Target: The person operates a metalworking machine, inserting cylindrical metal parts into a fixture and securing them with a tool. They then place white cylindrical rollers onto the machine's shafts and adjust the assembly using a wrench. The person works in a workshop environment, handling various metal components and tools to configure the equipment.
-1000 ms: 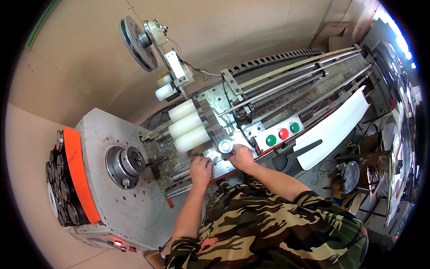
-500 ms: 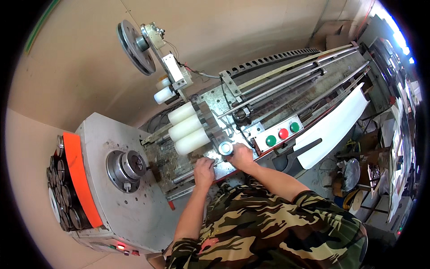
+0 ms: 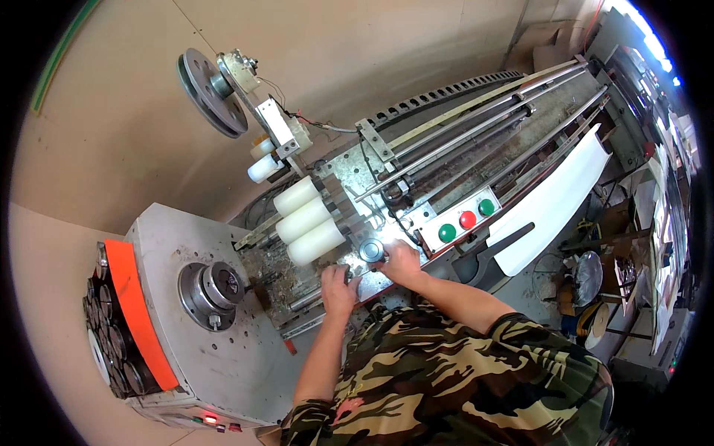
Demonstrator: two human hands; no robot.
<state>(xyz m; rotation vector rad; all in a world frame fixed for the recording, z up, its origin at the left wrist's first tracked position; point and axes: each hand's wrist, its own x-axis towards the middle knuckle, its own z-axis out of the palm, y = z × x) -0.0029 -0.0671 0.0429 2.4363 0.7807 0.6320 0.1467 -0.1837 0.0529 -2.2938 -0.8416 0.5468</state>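
A round silver-topped metal piece (image 3: 372, 250) stands at the near edge of the machine carriage (image 3: 349, 167). My right hand (image 3: 402, 264) is closed against its right side, thumb and fingers at its edge. Just left of it, my left hand (image 3: 339, 293) is curled over the front edge of the machine bed, beside a metal rod (image 3: 306, 299). A small dark part shows between its thumb and fingers, too small to name. Behind my hands lie three white rollers (image 3: 304, 219), side by side on the carriage.
A grey machine housing (image 3: 178, 238) with a metal chuck (image 3: 213, 290) stands at left. On the right are a panel with green and red buttons (image 3: 467, 220), long guide rails (image 3: 476, 141) and a curved white sheet (image 3: 554, 204). A pulley wheel (image 3: 214, 93) rises behind.
The view has shifted slightly, so the machine sits a little differently in it. My left thumb has spread away from the fingers. My right hand stays at the round metal piece.
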